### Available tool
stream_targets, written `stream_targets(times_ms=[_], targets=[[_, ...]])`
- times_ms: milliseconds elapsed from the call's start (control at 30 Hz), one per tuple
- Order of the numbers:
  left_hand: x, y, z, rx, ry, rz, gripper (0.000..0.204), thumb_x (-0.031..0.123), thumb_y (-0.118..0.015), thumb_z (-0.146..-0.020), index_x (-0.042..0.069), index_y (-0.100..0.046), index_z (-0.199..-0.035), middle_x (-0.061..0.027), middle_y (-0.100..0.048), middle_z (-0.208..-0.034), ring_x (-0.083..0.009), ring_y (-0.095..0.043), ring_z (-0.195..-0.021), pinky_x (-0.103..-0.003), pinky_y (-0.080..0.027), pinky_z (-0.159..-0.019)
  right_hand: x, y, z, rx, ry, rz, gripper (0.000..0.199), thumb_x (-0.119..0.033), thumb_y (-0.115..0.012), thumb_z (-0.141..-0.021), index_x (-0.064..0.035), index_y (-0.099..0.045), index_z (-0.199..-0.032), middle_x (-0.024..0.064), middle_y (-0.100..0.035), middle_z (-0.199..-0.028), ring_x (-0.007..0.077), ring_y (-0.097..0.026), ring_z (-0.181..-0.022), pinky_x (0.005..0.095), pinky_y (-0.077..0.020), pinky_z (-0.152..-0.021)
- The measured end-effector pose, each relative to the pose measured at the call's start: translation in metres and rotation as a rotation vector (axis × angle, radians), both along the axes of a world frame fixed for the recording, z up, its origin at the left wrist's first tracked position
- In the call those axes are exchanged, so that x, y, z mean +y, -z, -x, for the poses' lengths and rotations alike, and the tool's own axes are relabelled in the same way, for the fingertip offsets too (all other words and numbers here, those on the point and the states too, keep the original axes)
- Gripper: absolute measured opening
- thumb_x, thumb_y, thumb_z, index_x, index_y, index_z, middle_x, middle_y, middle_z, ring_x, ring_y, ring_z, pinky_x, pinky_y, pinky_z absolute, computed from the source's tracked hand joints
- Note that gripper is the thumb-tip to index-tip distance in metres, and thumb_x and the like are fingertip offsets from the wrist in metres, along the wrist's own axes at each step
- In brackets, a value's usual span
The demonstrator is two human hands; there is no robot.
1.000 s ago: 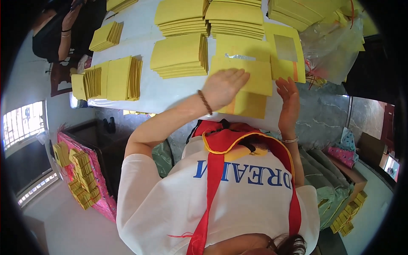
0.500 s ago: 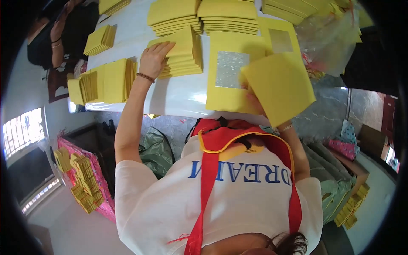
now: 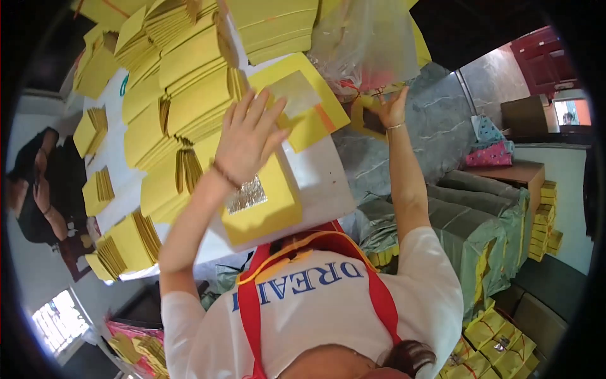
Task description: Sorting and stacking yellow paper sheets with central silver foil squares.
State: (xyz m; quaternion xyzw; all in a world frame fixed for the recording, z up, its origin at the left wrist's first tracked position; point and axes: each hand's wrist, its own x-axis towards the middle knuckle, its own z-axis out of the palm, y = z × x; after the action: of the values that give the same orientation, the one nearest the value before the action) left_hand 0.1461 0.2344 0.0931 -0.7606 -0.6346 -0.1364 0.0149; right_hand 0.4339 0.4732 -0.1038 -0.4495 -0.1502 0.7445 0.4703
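Note:
My left hand (image 3: 251, 138) is spread flat, slightly blurred, over yellow paper sheets, and holds nothing. Below it lies a yellow sheet (image 3: 278, 205) with a silver foil square (image 3: 247, 196). Another yellow sheet (image 3: 334, 108) with a pale silver square lies beyond the fingers, an orange strip at its side. My right hand (image 3: 392, 108) reaches past the table's right edge, beneath a clear plastic bag (image 3: 360, 47). Its fingers are apart, next to a yellow paper piece (image 3: 365, 119); whether they touch it I cannot tell.
Folded yellow paper stacks (image 3: 196, 60) crowd the white table's (image 3: 325, 180) left and far parts. Grey-green wrapped bundles (image 3: 467, 221) stand on the right, with yellow packets (image 3: 499, 338) below. At the far left, another person's arm (image 3: 41, 183) shows.
The view has swung to the right. My left hand has left the folded stack and moved over the sheets. My right hand has let go of the yellow sheet and reached out to the bag.

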Motion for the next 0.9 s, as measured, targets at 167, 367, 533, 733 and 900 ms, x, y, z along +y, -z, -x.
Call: stream_targets(times_ms=[167, 367, 533, 733, 900], targets=[[-0.056, 0.017, -0.03, 0.06, -0.267, -0.007, 0.054, 0.035, -0.051, -0.086, 0.014, -0.039, -0.134, -0.0154, -0.029, -0.142, -0.0348, -0.025, -0.129, -0.05, -0.018, -0.103, -0.055, 0.028, 0.011, -0.044, -0.179, -0.025, 0.084, -0.071, -0.036, -0.08, -0.0289, 0.0, -0.144, 0.0067, -0.004, -0.151, 0.033, -0.008, -0.137, 0.0675, -0.0059, -0.099], [-0.08, 0.088, -0.024, 0.109, -0.435, 0.107, 0.055, 0.039, -0.052, -0.085, 0.014, -0.041, -0.133, -0.0146, -0.031, -0.14, -0.034, -0.026, -0.128, -0.052, -0.016, -0.101, -0.082, 0.02, 0.039, -0.024, -0.411, 0.063, 0.076, -0.058, -0.041, -0.086, -0.0242, -0.007, -0.144, 0.0084, -0.022, -0.145, 0.0269, -0.024, -0.131, 0.0586, -0.0175, -0.101], [-0.079, 0.089, -0.025, 0.115, -0.408, 0.112, 0.053, 0.038, -0.05, -0.087, 0.014, -0.04, -0.134, -0.0137, -0.029, -0.142, -0.0333, -0.024, -0.129, -0.051, -0.014, -0.102, -0.079, -0.021, 0.065, -0.113, -0.635, -0.285, 0.061, -0.034, -0.051, -0.09, -0.0173, -0.023, -0.142, 0.0049, -0.045, -0.13, 0.0177, -0.046, -0.116, 0.0395, -0.0388, -0.093], [-0.082, 0.092, -0.024, 0.15, -0.386, 0.108, 0.054, 0.038, -0.048, -0.088, 0.015, -0.037, -0.136, -0.0128, -0.025, -0.145, -0.0325, -0.021, -0.131, -0.05, -0.012, -0.103, -0.078, -0.036, 0.022, -0.355, -0.606, -0.26, 0.063, -0.037, -0.052, -0.09, -0.0152, -0.024, -0.141, 0.0055, -0.048, -0.128, 0.0178, -0.051, -0.11, 0.0353, -0.0397, -0.089], [-0.084, 0.092, -0.025, 0.143, -0.406, 0.124, 0.055, 0.041, -0.044, -0.09, 0.015, -0.036, -0.137, -0.0129, -0.024, -0.145, -0.0321, -0.02, -0.132, -0.049, -0.011, -0.104, -0.094, 0.029, -0.069, -0.255, -0.193, 0.076, 0.058, -0.039, -0.053, -0.088, -0.0144, -0.031, -0.136, 0.0044, -0.05, -0.125, 0.0192, -0.05, -0.11, 0.0386, -0.0387, -0.086]])
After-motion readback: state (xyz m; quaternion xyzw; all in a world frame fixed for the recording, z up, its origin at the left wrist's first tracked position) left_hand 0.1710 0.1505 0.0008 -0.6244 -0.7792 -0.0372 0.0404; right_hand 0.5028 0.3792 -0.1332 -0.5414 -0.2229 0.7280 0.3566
